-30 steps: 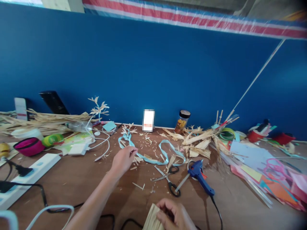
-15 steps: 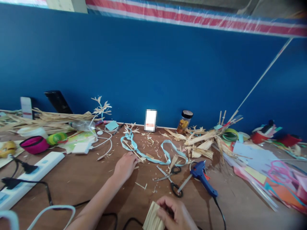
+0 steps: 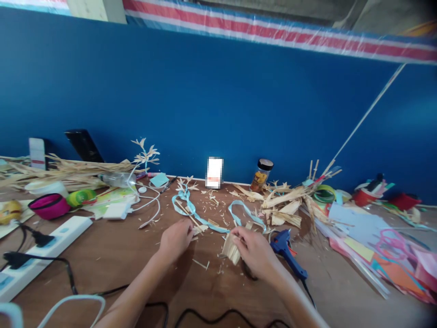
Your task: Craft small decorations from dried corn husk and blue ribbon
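Observation:
My right hand [image 3: 254, 250] pinches a pale, ribbed piece of dried husk [image 3: 231, 249] above the middle of the desk. Under that hand, part of the scissors' black handle [image 3: 249, 271] shows; the rest is hidden. My left hand [image 3: 176, 238] rests on the desk with its fingers curled together, and whatever they hold cannot be made out. Just beyond it lie thin straw strips [image 3: 200, 227] and a light blue ribbon [image 3: 213, 224]. A husk flower [image 3: 186, 184] stands at the ribbon's left end. To the right of my right hand lies a blue glue gun [image 3: 288, 255].
Dried husks [image 3: 285, 205] are heaped at the right, near a jar [image 3: 262, 175] with a black lid. A white power strip [image 3: 64, 237] and a pink pouch [image 3: 49, 206] sit at the left. Black cord [image 3: 211, 316] crosses the front. A blue partition [image 3: 211, 100] stands behind.
My right hand has moved up and forward from the front edge with the dried husk, now covering most of the scissors. My left hand has barely shifted.

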`<state>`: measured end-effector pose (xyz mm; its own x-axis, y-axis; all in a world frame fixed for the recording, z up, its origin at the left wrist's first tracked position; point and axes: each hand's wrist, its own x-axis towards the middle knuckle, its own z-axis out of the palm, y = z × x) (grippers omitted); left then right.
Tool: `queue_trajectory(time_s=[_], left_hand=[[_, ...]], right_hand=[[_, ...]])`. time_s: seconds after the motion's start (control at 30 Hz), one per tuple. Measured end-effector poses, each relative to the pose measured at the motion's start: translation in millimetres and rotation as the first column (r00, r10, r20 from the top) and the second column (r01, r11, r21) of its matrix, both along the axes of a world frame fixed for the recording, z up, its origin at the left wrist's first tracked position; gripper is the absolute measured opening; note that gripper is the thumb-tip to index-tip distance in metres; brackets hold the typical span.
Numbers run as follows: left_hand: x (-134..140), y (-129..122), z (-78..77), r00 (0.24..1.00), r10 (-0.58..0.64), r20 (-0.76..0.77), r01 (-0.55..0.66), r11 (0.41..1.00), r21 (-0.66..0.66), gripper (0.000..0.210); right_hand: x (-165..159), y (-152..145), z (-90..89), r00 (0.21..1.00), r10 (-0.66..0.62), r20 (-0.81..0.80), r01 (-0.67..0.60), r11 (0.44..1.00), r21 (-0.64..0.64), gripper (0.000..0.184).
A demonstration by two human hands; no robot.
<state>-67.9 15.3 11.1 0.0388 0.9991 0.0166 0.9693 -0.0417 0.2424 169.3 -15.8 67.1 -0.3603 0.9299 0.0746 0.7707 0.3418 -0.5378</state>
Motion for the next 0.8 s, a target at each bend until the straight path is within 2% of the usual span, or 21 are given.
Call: queue_trajectory(time_s=[0.1, 0.3, 0.4, 0.6, 0.8], left_hand=[[-2, -1, -2.3, 1.000, 0.024, 0.001, -0.024, 1.000, 0.018, 0.016], [-4, -3, -10.7, 0.998, 0.054, 0.028, -0.055, 0.997, 0.060, 0.012], [-3, -5, -15.7, 0.997, 0.040, 0.059, -0.045, 0.996, 0.082, 0.012], [-2, -6, -22.2, 0.994, 0.052, 0.095, -0.061, 0.994, 0.095, 0.019], [-5, -6, -24.9, 0.989, 0.105, 0.101, -0.113, 0.991, 0.069, 0.015]], right_hand=[[-5, 33, -7.2, 0.966, -0.068, 0.250, 0.050, 0.996, 0.077, 0.020], [-18, 75, -16.2, 0.930, -0.136, 0.341, 0.099, 0.987, 0.123, 0.020], [-34, 76, -16.3, 0.933, -0.123, 0.338, 0.069, 0.983, 0.168, 0.026], [-82, 57, -32.0, 0.931, 0.105, 0.350, -0.148, 0.984, 0.096, 0.017], [-101, 62, -45.9, 0.906, 0.094, 0.413, -0.132, 0.989, 0.062, 0.016]])
